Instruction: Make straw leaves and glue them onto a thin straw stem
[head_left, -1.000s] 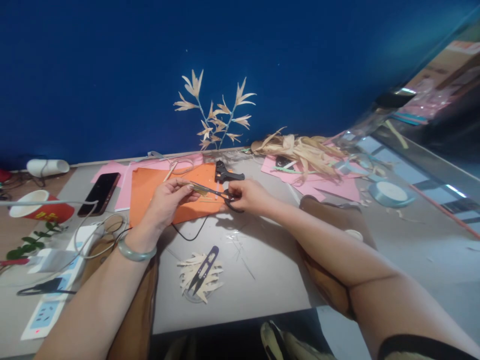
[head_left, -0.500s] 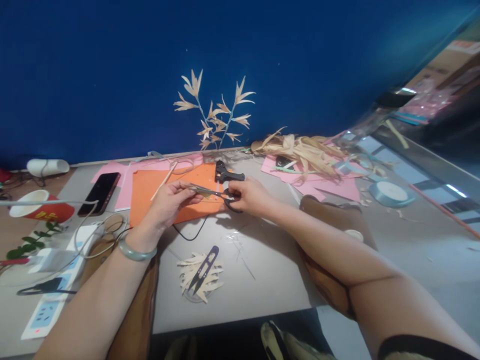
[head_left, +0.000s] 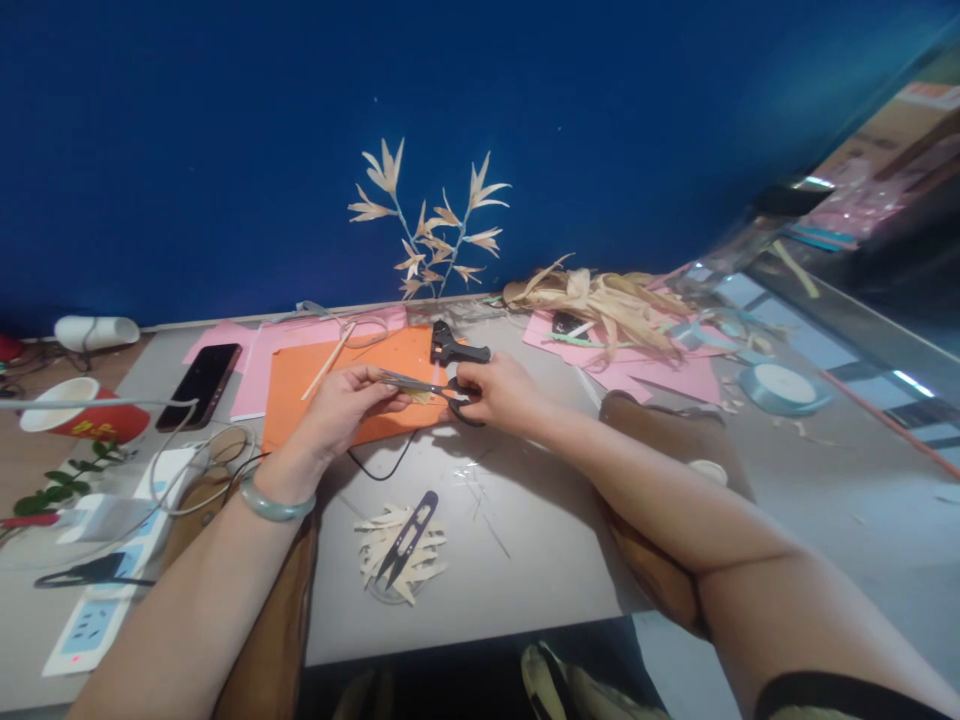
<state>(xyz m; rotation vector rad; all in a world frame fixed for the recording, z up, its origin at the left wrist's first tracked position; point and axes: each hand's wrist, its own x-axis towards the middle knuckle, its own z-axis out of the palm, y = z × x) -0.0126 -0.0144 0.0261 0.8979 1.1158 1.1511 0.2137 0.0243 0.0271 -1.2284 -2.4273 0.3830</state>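
Observation:
My left hand (head_left: 337,410) pinches a small tan leaf strip (head_left: 417,396) above the orange paper sheet (head_left: 322,372). My right hand (head_left: 501,392) grips black-handled scissors (head_left: 439,387), whose blades point left and meet the strip between the two hands. A green bangle (head_left: 274,505) circles my left wrist. Nearer to me on the grey table (head_left: 540,560) lies a black thread snipper (head_left: 409,537) on a pile of cut tan leaf pieces (head_left: 375,555).
A black glue gun (head_left: 450,348) lies behind my right hand. Dried husks (head_left: 600,300) on pink paper, a ribbon spool (head_left: 780,386), a phone (head_left: 199,385), a red cup (head_left: 75,418), a power strip (head_left: 97,610) and a leaf branch (head_left: 431,235) stand around.
The scissor blades have closed somewhat on the strip, and my left hand has shifted slightly right and down. My arms have hardly moved.

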